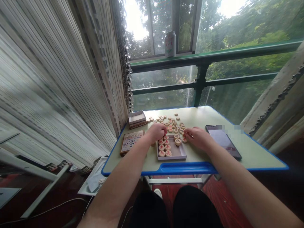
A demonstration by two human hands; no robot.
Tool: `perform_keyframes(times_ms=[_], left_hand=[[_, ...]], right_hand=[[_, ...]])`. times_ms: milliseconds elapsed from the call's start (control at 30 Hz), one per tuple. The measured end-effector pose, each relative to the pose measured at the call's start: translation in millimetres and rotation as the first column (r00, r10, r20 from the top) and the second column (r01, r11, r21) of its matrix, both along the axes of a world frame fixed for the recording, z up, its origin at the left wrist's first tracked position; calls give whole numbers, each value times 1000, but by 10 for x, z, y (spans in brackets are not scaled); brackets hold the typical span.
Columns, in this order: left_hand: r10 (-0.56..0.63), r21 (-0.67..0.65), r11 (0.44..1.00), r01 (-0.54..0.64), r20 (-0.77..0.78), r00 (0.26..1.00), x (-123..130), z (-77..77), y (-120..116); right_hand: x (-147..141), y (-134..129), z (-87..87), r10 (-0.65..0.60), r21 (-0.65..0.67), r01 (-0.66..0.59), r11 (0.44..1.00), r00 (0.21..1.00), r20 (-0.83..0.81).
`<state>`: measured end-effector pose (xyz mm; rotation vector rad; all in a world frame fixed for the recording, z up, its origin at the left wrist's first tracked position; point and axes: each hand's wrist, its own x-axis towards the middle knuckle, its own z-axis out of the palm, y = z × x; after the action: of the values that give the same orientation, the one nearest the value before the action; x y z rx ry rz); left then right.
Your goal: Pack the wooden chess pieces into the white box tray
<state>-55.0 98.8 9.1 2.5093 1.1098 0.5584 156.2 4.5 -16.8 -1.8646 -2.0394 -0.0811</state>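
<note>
A shallow open box [175, 155] lies near the front edge of the table. Round wooden Chinese chess pieces with red characters [167, 147] fill two columns on its left; dark-marked pieces [177, 142] sit at its upper right. Over the box's far left corner, my left hand [157, 132] has its fingers pinched together, and what is in them is hidden. My right hand [196, 136] is just right of the box, thumb and fingers closed on a red-marked piece [184, 139]. Beyond both hands, many loose pieces [175, 126] are scattered.
A printed box [130, 142] lies left of my left forearm, with stacked boxes [137, 118] behind it. A smartphone [223, 142] rests on the right of the blue-edged table [256, 155]. A drink can [170, 44] stands on the green railing; curtains hang at both sides.
</note>
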Motion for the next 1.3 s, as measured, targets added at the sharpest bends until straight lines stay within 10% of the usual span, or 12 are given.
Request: perform_keyframes(times_ms=[400, 633, 800, 1300], left_hand=[[-19, 120, 992, 30, -95, 995, 33, 39, -8], [-10, 115, 993, 20, -89, 996, 35, 61, -51], [-4, 131, 991, 19, -112, 994, 34, 60, -38], [14, 139, 990, 6, -145, 989, 24, 81, -54]], right_hand=[[28, 95, -14, 36, -39, -35, 999, 999, 20], [118, -16, 26, -205, 67, 201, 977, 977, 55], [163, -46, -6, -328, -90, 331, 939, 943, 46], [208, -3, 39, -157, -111, 153, 982, 987, -37]])
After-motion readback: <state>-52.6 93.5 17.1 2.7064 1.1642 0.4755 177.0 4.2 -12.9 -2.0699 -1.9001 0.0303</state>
